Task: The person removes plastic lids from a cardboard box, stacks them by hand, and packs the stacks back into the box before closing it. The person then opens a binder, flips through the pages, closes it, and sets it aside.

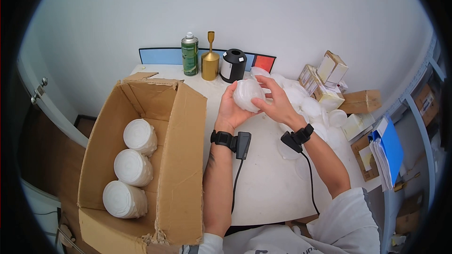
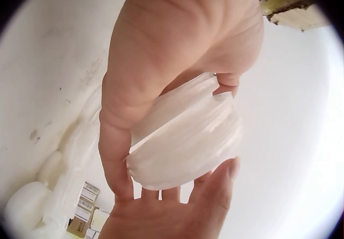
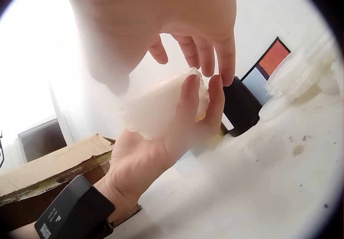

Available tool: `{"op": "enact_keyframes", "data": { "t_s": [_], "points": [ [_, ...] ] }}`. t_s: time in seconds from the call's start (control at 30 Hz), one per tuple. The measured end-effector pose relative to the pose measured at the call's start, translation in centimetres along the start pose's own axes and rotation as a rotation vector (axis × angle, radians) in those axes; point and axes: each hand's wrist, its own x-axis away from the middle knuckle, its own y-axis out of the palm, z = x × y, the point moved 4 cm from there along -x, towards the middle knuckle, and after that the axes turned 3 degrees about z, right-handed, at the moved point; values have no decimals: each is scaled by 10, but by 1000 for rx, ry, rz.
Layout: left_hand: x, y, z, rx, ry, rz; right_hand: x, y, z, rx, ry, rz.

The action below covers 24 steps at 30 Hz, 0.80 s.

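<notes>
A rounded white bundle [image 1: 247, 95], with a smooth, creased surface like thin wrapping, is held above the table between both hands. My left hand [image 1: 228, 112] cups it from the left and below, its fingers curled round the side. From the right, my right hand [image 1: 278, 108] holds it with the thumb on the near side and the fingers arched over the far edge. In the left wrist view the bundle [image 2: 185, 142] shows a straight fold across it. The right wrist view has left fingertips on the rim of the bundle [image 3: 156, 104].
At left stands an open cardboard box [image 1: 188, 160] with three white wrapped cylinders [image 1: 133, 167]. Translucent white discs [image 1: 310, 108] are heaped at right, near small boxes [image 1: 332, 70] and a blue folder [image 1: 390, 143]. Behind are a green spray can [image 1: 189, 56], gold candle holder [image 1: 210, 63] and black canister [image 1: 233, 66].
</notes>
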Motion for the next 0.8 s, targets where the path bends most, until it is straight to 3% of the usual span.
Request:
{"op": "enact_keyframes", "data": {
  "t_s": [0.13,0.3,0.43,0.5,0.6,0.63,0.7,0.8],
  "points": [
    [6,5,-2,-101,43,120,-1,5,0,127,-82,-90],
    [9,0,-4,-50,-48,68,-1,8,3,162,-2,-76],
    [1,-29,-6,-264,-87,161,2,11,7,160,57,-117],
    [-3,-28,-10,-247,-79,138,2,10,5,253,-42,-8],
    [1,-20,-9,-213,-63,105,0,5,6,201,48,18],
    [3,-16,-10,-195,-62,95,0,5,8,200,52,18],
    [3,-22,-12,-160,-66,135,0,9,13,174,47,-145],
    [0,-32,-14,-85,-55,148,2,3,19,157,-34,-114]
  ]
}}
